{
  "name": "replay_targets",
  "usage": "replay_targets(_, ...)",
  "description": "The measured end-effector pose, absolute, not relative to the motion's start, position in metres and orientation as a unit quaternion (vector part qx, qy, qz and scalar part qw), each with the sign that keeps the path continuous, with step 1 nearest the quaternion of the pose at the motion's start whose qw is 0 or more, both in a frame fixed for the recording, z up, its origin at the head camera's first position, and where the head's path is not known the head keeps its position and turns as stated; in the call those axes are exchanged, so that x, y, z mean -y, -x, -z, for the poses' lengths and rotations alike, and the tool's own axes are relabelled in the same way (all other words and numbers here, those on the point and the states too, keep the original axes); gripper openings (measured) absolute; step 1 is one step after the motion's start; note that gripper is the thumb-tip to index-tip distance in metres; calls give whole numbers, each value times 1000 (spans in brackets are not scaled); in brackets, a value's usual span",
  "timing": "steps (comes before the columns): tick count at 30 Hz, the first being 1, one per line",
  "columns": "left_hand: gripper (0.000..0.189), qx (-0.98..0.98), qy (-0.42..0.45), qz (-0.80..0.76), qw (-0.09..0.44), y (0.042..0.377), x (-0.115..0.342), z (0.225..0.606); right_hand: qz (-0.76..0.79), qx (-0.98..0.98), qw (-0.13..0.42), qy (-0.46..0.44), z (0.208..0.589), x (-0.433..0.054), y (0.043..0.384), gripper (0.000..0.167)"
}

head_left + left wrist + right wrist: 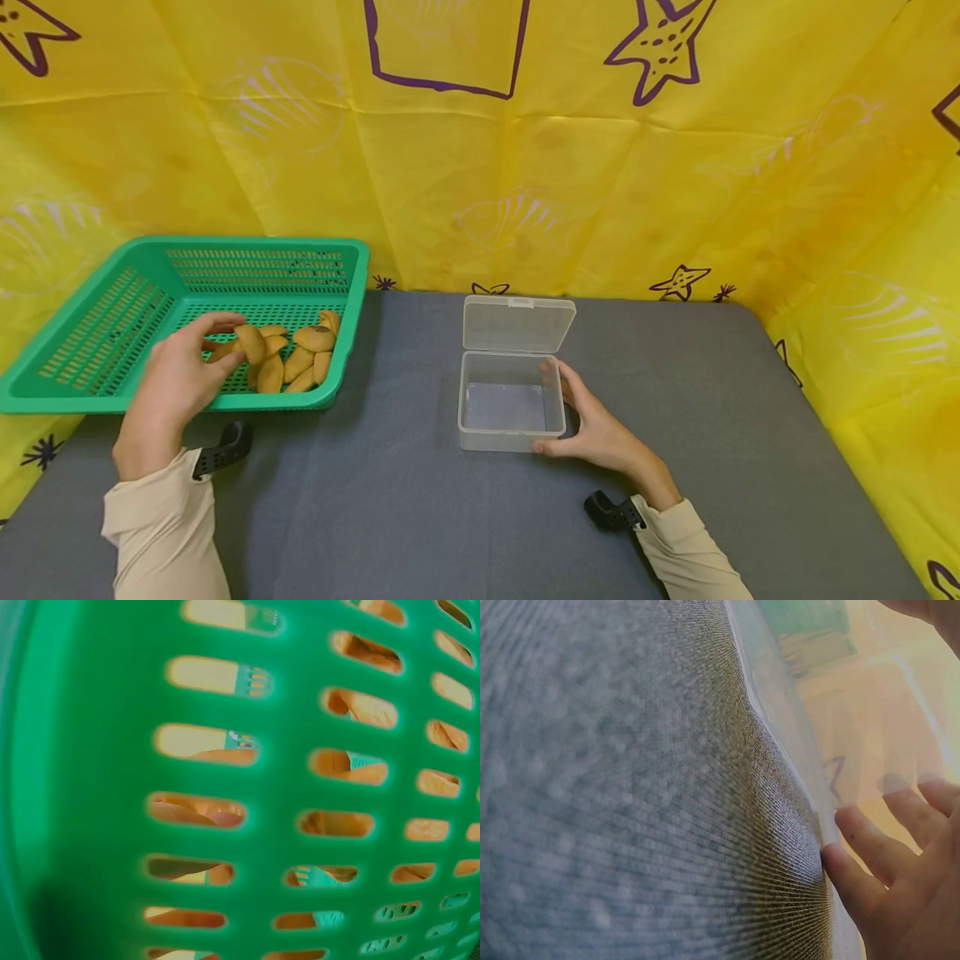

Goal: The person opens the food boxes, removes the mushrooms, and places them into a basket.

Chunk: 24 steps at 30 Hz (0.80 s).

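On the left, a green plastic basket [348, 333] holds several yellowish-brown oval pieces [271, 374], some slightly curved. My left hand [180, 367] reaches over its front rim and pinches one such oval piece [251, 343] between thumb and fingers. The slotted basket wall [97, 780] fills the left wrist view and hides most of that hand. A clear plastic box [480, 440] stands with its hinged lid [517, 325] raised at the back. My right hand [600, 425] grips the box's right side, thumb at the front corner; its fingers [870, 847] touch the wall in the right wrist view.
Dark grey cloth [420, 517] covers the table under the box and basket. A yellow curtain [525, 150] with fish and starfish drawings hangs behind and along the right. Black straps [225, 450] sit on both wrists.
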<state>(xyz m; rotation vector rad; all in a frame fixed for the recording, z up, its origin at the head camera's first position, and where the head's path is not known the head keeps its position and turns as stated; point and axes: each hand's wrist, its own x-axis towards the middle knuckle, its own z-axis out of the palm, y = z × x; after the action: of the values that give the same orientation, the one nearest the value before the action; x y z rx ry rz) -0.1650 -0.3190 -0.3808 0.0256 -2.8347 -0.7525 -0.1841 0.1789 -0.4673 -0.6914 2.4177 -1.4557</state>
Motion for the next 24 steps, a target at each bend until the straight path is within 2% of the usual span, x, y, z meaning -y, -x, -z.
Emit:
replay_targets(17,47,968,-115,214,58,161,325,375,494,-828,118,237,467,-179,185,113)
replay_targets(24,44,971,-100,212,55,158,329,376,499,-825,117,241,469,-180,185,112)
